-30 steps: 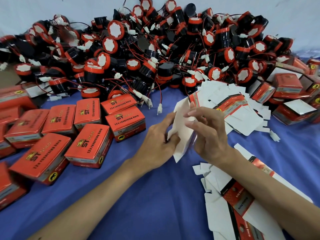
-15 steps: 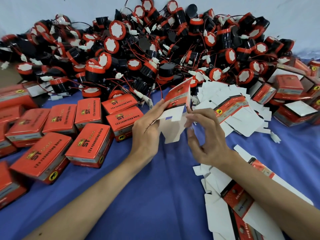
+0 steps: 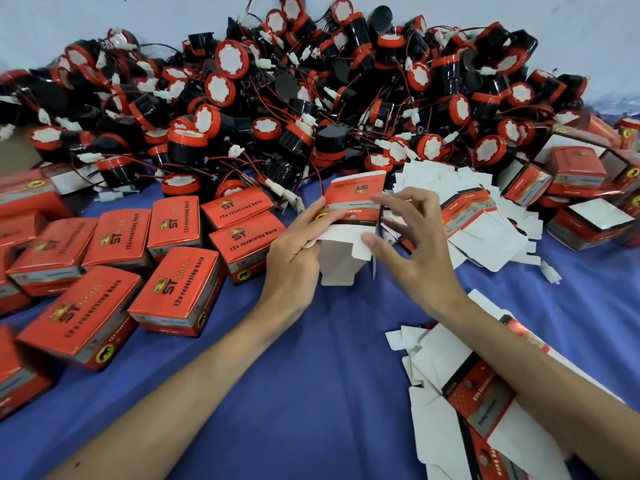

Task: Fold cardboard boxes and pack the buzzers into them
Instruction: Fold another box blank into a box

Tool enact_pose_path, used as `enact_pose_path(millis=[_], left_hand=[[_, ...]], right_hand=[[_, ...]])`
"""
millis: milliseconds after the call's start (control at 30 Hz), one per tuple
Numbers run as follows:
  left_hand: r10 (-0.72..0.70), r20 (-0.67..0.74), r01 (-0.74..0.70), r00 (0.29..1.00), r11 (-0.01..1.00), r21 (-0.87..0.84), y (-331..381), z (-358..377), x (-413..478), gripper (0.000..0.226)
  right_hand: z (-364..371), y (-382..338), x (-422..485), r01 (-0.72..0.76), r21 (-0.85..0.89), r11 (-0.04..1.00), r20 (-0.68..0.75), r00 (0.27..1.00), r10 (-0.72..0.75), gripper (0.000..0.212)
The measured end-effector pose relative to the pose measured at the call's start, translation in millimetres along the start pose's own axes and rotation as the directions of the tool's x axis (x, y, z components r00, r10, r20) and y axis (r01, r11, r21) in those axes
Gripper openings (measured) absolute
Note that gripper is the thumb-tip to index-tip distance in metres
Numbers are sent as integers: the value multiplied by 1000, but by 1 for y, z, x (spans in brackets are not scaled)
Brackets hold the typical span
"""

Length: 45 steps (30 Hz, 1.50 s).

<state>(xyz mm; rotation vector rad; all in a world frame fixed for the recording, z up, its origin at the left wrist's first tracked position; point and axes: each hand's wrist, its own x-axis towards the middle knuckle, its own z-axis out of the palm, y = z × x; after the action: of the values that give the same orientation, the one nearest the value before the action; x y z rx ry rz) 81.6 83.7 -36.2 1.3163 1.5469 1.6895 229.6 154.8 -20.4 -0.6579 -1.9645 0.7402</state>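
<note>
We grip a partly opened red carton (image 3: 353, 202) in our left hand (image 3: 294, 251), our right hand (image 3: 412, 247) touching its white flap (image 3: 343, 237) with the thumb, above blue cloth (image 3: 311, 375); buzzers (image 3: 311, 98) are heaped behind.

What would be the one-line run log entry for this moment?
step: box folding | left hand: grips half-folded box | right hand: thumb on its white flap | buzzers: heaped behind
</note>
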Motion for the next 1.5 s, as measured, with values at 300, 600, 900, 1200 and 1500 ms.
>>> enact_pose_path(millis=[300, 600, 900, 1200, 1500], left_hand=[[-43, 100, 45, 994, 999, -17, 4, -3, -2, 45], [-171, 356, 290, 919, 903, -316, 1, -14, 3, 71], [-85, 330, 157, 940, 968, -197, 4, -16, 0, 59], [-149, 289, 210, 946, 958, -193, 1, -13, 0, 54], [-90, 249, 100, 964, 995, -27, -4, -10, -1, 51]], right_hand=[[-10, 13, 5, -226, 232, 946, 241, 956, 170, 55], [-11, 19, 8, -135, 406, 904, 189, 980, 61, 52], [-10, 16, 4, -134, 437, 889, 183, 981, 58, 50], [-3, 14, -1, -128, 322, 938, 241, 969, 50, 54], [-4, 12, 0, -82, 298, 951, 179, 983, 29, 54]])
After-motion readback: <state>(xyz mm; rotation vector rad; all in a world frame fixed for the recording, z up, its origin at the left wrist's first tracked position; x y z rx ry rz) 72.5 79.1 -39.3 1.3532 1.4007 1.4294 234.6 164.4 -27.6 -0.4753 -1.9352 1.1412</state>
